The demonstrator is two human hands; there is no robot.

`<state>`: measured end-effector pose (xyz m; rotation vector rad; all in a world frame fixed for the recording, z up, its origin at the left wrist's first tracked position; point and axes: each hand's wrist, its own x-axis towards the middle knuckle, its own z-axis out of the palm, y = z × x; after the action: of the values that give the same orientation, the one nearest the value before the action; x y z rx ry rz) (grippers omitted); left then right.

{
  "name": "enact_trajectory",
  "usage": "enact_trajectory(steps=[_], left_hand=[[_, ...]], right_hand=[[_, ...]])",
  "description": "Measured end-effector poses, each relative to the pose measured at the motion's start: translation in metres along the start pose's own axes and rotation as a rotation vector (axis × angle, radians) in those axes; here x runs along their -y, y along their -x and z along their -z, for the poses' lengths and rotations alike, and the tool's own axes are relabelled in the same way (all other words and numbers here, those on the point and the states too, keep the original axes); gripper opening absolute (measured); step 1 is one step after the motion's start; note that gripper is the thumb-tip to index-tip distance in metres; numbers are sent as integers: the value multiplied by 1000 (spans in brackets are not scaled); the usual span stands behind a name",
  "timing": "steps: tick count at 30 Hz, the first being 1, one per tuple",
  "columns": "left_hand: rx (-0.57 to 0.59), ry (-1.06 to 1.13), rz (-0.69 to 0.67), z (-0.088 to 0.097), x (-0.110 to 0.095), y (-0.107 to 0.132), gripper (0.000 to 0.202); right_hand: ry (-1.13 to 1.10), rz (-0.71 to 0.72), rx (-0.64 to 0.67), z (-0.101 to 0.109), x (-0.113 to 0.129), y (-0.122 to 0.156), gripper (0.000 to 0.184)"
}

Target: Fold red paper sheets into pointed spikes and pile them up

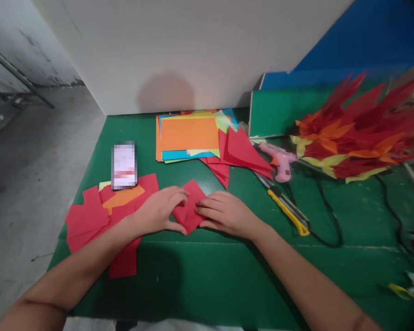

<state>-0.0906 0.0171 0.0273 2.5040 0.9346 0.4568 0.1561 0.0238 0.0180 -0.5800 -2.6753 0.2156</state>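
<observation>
A red sheet of paper (191, 202), turned like a diamond, lies on the green table (207, 280) between my hands. My left hand (160, 207) grips its left side, thumb at the lower edge and fingers curled near the upper edge. At the right corner, the fingers of my right hand (229, 214) hold the paper, with the thumb mostly hidden. Under and beside my left forearm are loose red paper pieces (86, 220) and an orange piece (124, 198). Folded red paper triangles (243, 149) rest just beyond my right hand.
A phone (124, 165) lies on the papers at left. Behind stands a stack of coloured paper (189, 133). To the right are a yellow box cutter (288, 211), a pink glue gun (281, 158) with a black cord, and red-orange paper flowers (359, 133).
</observation>
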Motion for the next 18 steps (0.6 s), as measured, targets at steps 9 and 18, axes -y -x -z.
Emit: enact_trajectory(steps=[9, 18], left_hand=[[2, -129, -65, -1, 4, -1, 23], [-148, -102, 395, -12, -4, 3, 32]], right_hand=[[-94, -116, -102, 4, -1, 5, 18], [-252, -575, -97, -6, 4, 0, 23]])
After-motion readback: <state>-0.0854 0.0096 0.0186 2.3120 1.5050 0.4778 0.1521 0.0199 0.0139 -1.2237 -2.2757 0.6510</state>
